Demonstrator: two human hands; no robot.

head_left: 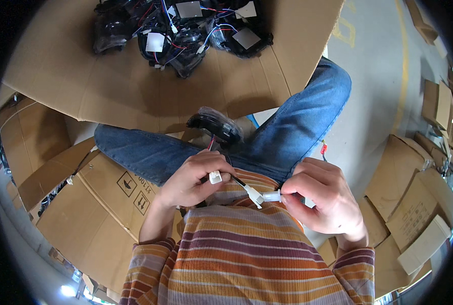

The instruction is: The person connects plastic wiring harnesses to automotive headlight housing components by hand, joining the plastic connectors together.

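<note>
My left hand (198, 178) is closed on thin wires, with one white plug connector (215, 177) poking out between its fingers. A second white connector (254, 195) hangs on a black cable from that hand. My right hand (322, 195) pinches a small translucent connector (272, 196), whose end meets the second white connector; I cannot tell whether they are locked together. Beyond my left hand, a black lamp-like unit with a clear cover (215, 124) rests between my legs. A dark red wire (211, 143) runs from it toward my left hand.
A large open cardboard box (135, 96) stands before me, holding several black units (185, 35) with wires and silvery squares. Cardboard with printed arrows (99, 203) is at my left, more cartons (409, 198) at my right. A small red connector (323, 149) shows beside my right leg.
</note>
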